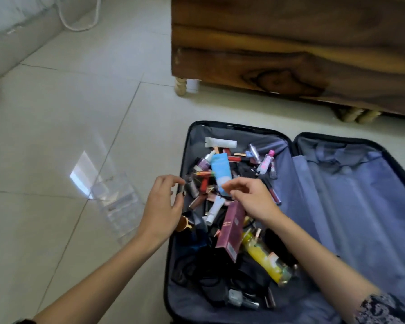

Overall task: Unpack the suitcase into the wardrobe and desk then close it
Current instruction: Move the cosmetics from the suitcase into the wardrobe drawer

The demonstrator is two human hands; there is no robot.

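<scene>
Presently, on the floor [80, 113], one wooden cabinet [290, 43] stands beyond one suitcase [360, 206], which lies opened flat in two halves. The right half is bare to its lining; the left half holds the pile [206, 190]. One clear organiser [117, 202] is noted on the tiles, left of the case.

Both hands hover over the pile's far part. The left hand [161, 206] is at the left rim, fingers [171, 180] loosely curled, nothing held. The right hand [253, 199] has its fingers curled downward; whether anything is pinched cannot be told.

Counted: one maroon box [232, 230], one yellow bottle [264, 258], one blue tube [221, 169]. The tube lies just beyond the right fingertips [225, 186], long axis running away from the person; the right hand is judged nearer. Lipsticks [204, 184] overlap and could not be counted.
</scene>
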